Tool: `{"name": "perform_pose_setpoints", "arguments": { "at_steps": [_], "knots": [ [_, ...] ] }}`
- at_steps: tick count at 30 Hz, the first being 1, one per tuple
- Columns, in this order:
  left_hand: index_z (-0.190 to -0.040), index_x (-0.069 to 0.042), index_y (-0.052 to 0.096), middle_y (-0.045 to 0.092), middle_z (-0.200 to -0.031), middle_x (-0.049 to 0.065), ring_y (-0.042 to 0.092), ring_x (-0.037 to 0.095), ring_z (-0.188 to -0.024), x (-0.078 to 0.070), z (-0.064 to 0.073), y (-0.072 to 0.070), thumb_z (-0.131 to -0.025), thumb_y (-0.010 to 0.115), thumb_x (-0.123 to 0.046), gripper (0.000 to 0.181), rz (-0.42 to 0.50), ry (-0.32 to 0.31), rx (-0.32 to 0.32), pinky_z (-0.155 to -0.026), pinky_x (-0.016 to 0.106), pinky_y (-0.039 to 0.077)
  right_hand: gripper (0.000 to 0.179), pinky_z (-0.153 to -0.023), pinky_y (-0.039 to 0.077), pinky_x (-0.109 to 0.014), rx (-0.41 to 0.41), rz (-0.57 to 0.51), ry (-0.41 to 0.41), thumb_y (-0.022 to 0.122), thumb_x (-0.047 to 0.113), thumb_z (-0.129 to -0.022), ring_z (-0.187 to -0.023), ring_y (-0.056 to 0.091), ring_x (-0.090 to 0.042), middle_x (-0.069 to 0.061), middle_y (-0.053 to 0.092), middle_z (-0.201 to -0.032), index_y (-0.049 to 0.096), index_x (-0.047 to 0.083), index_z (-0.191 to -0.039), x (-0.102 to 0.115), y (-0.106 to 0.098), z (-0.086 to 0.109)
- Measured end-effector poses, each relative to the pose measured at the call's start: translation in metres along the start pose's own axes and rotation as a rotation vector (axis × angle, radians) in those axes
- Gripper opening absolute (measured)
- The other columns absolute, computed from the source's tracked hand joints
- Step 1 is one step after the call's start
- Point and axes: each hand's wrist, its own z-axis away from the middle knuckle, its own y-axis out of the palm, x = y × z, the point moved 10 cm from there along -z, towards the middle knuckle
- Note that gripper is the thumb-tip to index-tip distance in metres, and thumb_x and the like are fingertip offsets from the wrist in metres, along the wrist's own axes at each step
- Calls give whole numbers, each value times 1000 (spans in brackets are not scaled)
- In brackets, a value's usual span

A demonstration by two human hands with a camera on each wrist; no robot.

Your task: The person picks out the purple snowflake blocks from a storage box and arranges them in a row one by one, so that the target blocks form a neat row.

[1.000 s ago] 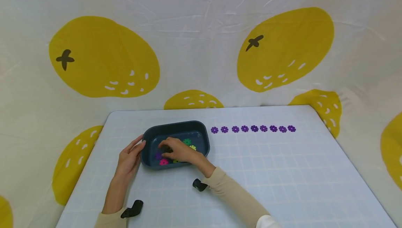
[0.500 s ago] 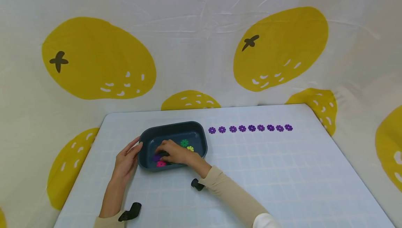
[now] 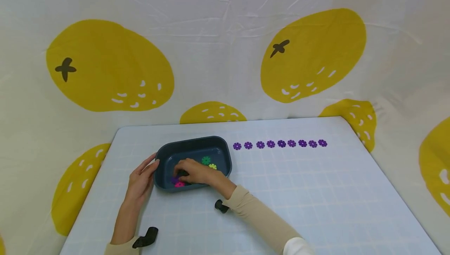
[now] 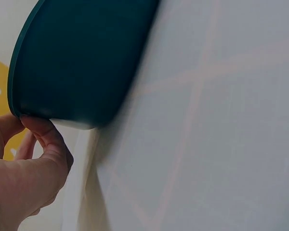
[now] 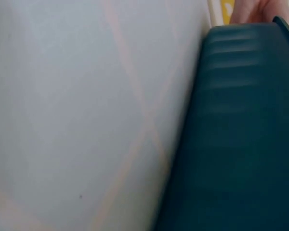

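A dark blue-green rectangular tray (image 3: 197, 142) stands at the table's back left. My left hand (image 3: 138, 184) holds its left end, with thumb and fingers meeting at the rim in the left wrist view. My right hand (image 3: 192, 170) reaches down into the tray, fingers bent towards its floor. Right at those fingertips lies a purple flower-shaped disc (image 3: 174, 180), close to a pink disc (image 3: 179, 184); I cannot tell if the fingers grip the purple one. Green (image 3: 206, 160) and yellow (image 3: 213, 166) discs lie behind the wrist. The tray hides the right fingers in the right wrist view.
Right of the tray, several purple flower-shaped discs (image 3: 281, 143) form a straight row along the back of the table. A pale checked cloth (image 3: 281, 192) covers the tabletop. Behind it hangs a curtain (image 3: 218, 63) printed with yellow fruit.
My right hand has lowered deeper into the tray, and the purple disc has shifted slightly towards the pink one. The left hand keeps its place at the rim. The head view has shifted a little.
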Motion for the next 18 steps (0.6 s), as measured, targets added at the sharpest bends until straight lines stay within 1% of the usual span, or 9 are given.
{"name": "perform_pose_setpoints", "arguments": {
  "at_steps": [3, 6, 11, 14, 18],
  "knots": [
    [-139, -21, 66, 72, -89, -13, 58, 0, -73, 0, 0, 0, -94, 78, -26, 47, 1, 0, 1, -60, 14, 43, 25, -97, 41, -16, 0, -14, 15, 69, 10, -100, -109, 57, -12, -5, 65, -121, 69, 7, -125, -1, 0, 0],
    [-139, -21, 66, 72, -90, -13, 59, 0, -74, -1, 0, 0, -94, 78, -26, 47, -4, 0, -3, -60, 15, 44, 28, -92, 44, -14, -9, -38, 16, 69, 8, -99, -107, 59, -13, -8, 63, -119, 68, 5, -128, -1, -1, 0],
    [-137, -22, 67, 72, -90, -13, 58, -1, -74, -1, 1, 0, -94, 78, -26, 45, -5, 0, -5, -60, 14, 43, 28, -85, 46, -12, -49, -87, 2, 70, 2, -97, -99, 61, -16, -12, 61, -113, 70, 3, -125, 1, -5, 2],
    [-139, -22, 66, 72, -89, -14, 56, -1, -72, 0, 2, 0, -94, 78, -28, 46, -14, -7, -8, -58, 15, 41, 27, -84, 47, -13, -77, -114, -13, 70, -2, -96, -98, 61, -18, -13, 60, -111, 70, 2, -123, 1, -9, 5],
    [-139, -22, 65, 71, -88, -14, 54, 0, -70, 0, 1, 0, -94, 79, -29, 48, -20, -18, -15, -57, 15, 39, 27, -85, 47, -13, -101, -123, -30, 69, -4, -96, -98, 60, -18, -13, 61, -112, 70, 1, -122, 1, -14, 11]
  ]
}}
